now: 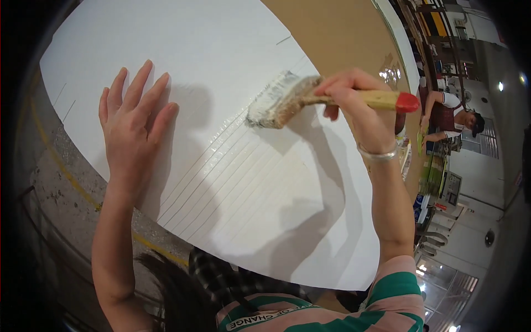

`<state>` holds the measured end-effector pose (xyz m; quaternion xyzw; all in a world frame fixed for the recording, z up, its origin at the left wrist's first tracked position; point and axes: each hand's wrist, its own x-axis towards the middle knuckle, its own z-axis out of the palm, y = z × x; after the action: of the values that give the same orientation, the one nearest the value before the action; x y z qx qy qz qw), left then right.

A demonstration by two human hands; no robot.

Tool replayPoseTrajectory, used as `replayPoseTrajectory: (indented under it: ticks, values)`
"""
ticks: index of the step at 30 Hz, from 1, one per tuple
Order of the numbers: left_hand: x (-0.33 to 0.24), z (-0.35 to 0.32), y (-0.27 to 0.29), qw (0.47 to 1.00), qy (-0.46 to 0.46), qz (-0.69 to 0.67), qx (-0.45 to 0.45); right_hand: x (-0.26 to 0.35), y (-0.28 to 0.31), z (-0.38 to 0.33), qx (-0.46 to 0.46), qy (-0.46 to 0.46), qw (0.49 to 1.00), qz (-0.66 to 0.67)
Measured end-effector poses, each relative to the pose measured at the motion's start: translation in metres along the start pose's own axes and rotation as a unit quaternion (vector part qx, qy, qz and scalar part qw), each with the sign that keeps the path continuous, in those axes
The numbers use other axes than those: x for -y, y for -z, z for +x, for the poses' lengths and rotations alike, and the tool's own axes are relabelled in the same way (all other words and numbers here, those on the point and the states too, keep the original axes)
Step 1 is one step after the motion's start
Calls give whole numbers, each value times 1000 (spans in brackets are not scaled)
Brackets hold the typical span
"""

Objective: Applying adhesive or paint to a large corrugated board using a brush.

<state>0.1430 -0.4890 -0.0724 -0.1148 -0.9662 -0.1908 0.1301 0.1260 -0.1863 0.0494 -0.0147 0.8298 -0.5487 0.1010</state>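
Note:
A large white sheet covers the near part of the work table, its surface crossed by thin dark parallel lines. In my right hand is a wide brush with a wooden handle tipped in red. White, wet-looking paste coats its bristles, which rest on the sheet near the upper ends of the lines. Around the bristles the sheet shines wet in streaks. My left hand lies flat on the left part of the sheet, fingers spread, holding nothing.
Brown tabletop shows beyond the sheet at the upper right. Another person works past the table's far edge, near stacked materials. A grey floor with a yellow line lies at the left.

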Motion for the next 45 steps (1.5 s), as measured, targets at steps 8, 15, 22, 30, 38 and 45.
replayPoseTrajectory:
  ticks: [8, 15, 22, 30, 38, 45]
  values:
    - [-1, 0, -3, 1000, 3, 12, 5, 3, -3, 12, -21, 32, 999, -1]
    - [-4, 4, 0, 1000, -7, 16, -4, 14, 9, 9, -27, 36, 999, 21]
    - [1, 1, -1, 999, -7, 35, 33, 3, 5, 3, -24, 0, 999, -22]
    - [0, 5, -3, 999, -6, 9, 44, 1, 5, 10, -40, 13, 999, -19]
    - [-1, 4, -6, 999, -5, -5, 42, 18, 11, -9, -51, -5, 998, -44]
    - [4, 2, -3, 999, 1, -12, 30, -4, 35, -42, 17, -116, 988, -98]
